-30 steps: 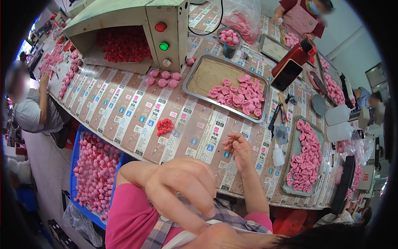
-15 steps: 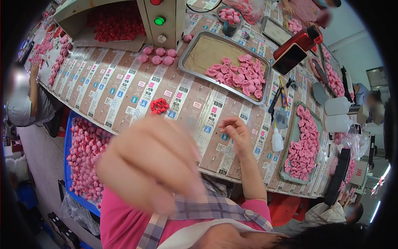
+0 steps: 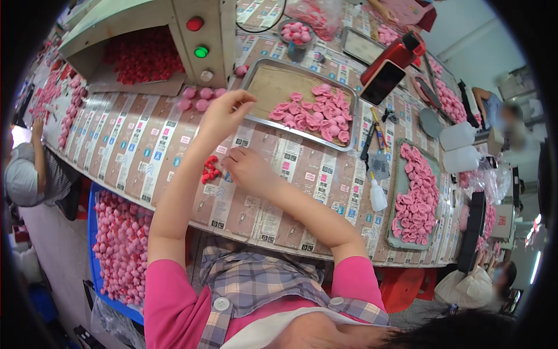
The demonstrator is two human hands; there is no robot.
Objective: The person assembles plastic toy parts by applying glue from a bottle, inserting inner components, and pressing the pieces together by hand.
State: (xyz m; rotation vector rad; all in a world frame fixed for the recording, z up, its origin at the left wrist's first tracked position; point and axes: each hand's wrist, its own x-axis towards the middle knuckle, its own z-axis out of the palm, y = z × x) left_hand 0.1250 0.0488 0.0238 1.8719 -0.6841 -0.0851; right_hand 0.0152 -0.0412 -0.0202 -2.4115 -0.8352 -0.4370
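My left hand [image 3: 225, 114] is raised by the left edge of a metal tray [image 3: 263, 65], its fingers bent and slightly apart, with nothing visible between them. Pink hollow pieces [image 3: 317, 113] lie heaped on that tray, some of them folded over. Several pink balls [image 3: 202, 104] sit on the table just left of my left hand. Lower down, my right hand [image 3: 249, 168] is at a small pile of red pieces [image 3: 209, 168]. Its bent fingertips close on a red piece at the pile's right side, partly hidden by the fingers.
A metal machine [image 3: 209, 35] with a heap of red pieces inside stands at the far left. A blue crate [image 3: 93, 232] of pink balls is left of the table. To the right are a squeeze bottle [image 3: 378, 195], a green tray [image 3: 395, 232] of pink pieces and a phone [image 3: 382, 82]. Other people sit nearby.
My left hand has moved away from close to the camera, out over the table towards the metal tray. My right hand has moved left to the red pile. The view has shifted slightly.
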